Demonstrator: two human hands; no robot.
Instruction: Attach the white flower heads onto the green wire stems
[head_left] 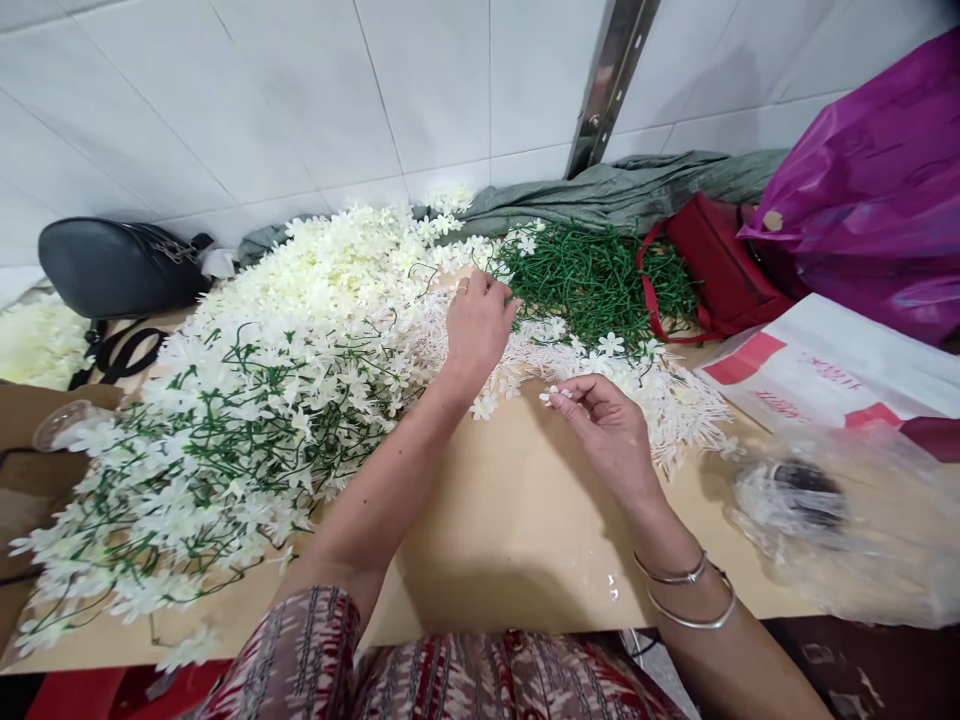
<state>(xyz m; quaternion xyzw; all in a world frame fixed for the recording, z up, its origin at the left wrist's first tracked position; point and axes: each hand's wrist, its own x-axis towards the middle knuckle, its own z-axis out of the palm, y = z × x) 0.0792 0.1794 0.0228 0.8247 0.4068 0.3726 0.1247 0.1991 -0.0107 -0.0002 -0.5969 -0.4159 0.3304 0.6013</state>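
Red patterned sleeve (307,650); two silver bangles (686,595); ring (463,287) on left hand (476,325)

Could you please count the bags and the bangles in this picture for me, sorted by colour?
Black bag: 1
Red bag: 1
Purple plastic bag: 1
White packet with red print: 1
Clear plastic bag, at the right: 1
Silver bangles: 2
Total: 7

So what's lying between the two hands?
In the head view, a loose white flower lies on the cardboard between the left hand and the right hand, whose fingers pinch a small blossom.
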